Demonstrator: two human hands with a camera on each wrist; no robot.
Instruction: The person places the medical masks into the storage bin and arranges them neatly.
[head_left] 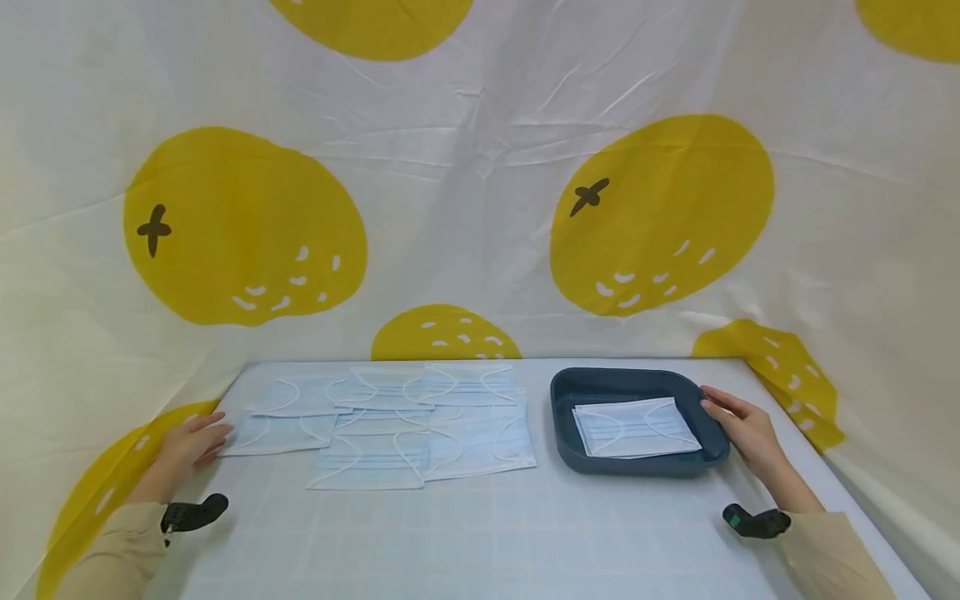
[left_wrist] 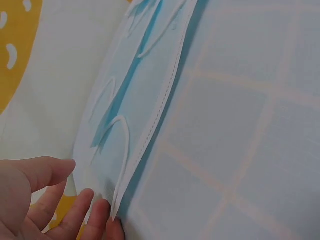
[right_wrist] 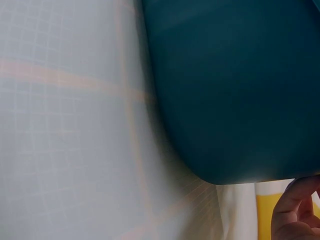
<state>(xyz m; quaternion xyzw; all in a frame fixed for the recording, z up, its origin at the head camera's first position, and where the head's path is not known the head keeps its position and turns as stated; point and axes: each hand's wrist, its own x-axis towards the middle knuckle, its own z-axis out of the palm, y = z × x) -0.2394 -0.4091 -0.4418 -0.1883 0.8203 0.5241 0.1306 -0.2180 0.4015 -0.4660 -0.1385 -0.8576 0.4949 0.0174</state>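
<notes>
Several pale blue disposable face masks [head_left: 480,437] with white ear loops lie flat and overlapping on the left half of the table. Beside the leftmost mask [head_left: 279,434] is my left hand [head_left: 183,450], its fingers loosely bent and holding nothing. In the left wrist view, its fingertips [left_wrist: 102,207] are at the mask's corner; whether they touch it I cannot tell. A dark blue tray [head_left: 637,467] stands at the right with a small stack of masks [head_left: 637,429] inside. My right hand [head_left: 750,433] holds the tray's right rim, its finger bent against the edge in the right wrist view.
A light checked cloth covers the table [head_left: 450,542]. Behind and at both sides hangs a white curtain [head_left: 465,250] with large yellow fruit prints. Black bands with small devices sit on both wrists.
</notes>
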